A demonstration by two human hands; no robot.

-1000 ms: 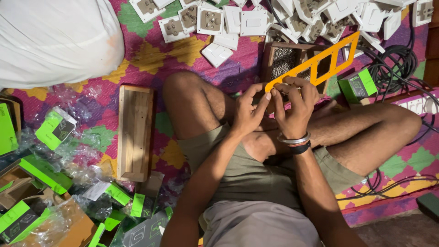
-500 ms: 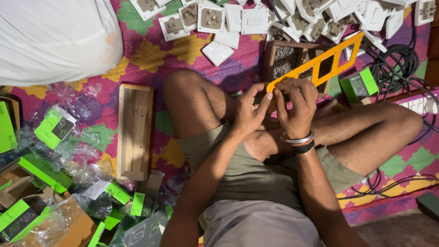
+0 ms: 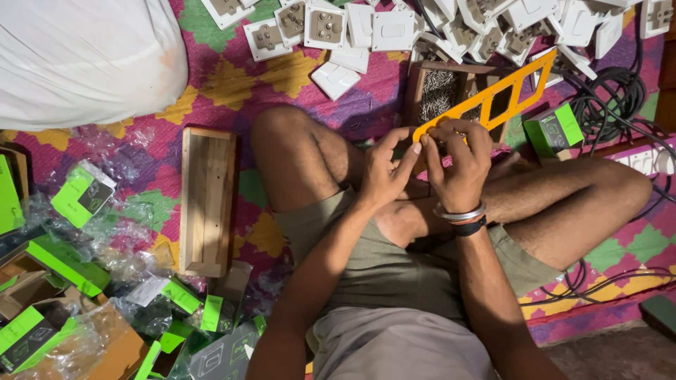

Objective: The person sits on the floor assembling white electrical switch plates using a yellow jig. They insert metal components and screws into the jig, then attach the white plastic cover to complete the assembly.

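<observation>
Patterned floor mat (image 3: 211,77) is covered with white switch plates (image 3: 394,28) and green boxes (image 3: 556,130). Over the crossed legs, an orange frame (image 3: 493,88) is pinched at its lower end by left hand (image 3: 384,172) and right hand (image 3: 461,165).

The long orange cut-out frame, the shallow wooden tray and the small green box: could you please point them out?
Long orange cut-out frame (image 3: 522,79), head view, upper bar.
Shallow wooden tray (image 3: 206,200), head view, centre slat.
Small green box (image 3: 556,129), head view, top face.

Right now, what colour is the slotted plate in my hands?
Orange, with rectangular cut-outs; the slotted plate shows best in the head view.
</observation>
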